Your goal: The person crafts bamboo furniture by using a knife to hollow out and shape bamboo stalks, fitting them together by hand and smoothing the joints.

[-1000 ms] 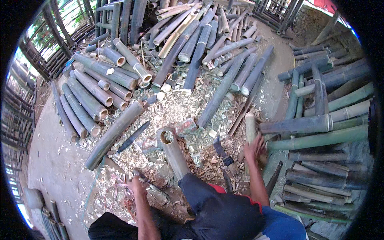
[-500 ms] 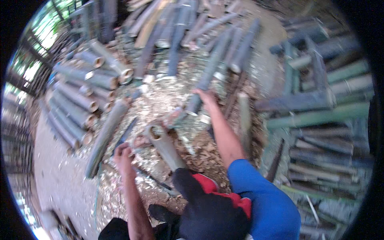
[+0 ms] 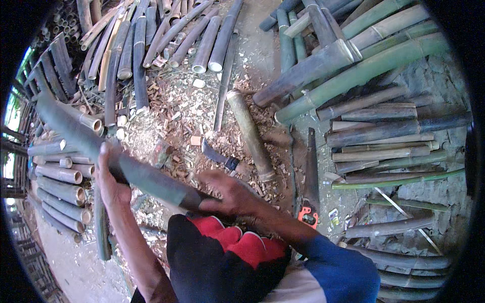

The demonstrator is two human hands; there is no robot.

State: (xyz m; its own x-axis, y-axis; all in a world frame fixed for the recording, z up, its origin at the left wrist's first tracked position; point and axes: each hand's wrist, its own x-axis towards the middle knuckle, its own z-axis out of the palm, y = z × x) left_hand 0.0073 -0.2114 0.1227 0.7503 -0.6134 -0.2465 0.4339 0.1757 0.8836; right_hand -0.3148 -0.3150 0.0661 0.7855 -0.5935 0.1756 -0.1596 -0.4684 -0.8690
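As left grip holds bamboo midway, right grip clasps near end.

From afar, I had open room above the chip-strewn floor between the held pole and the short pole, though the knife lay in that gap; rightward, the saw narrowed the way.

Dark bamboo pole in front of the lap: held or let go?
Held: left hand on the dark bamboo pole about midway, right hand at its near end. Cannot tell if its far end touches anything.
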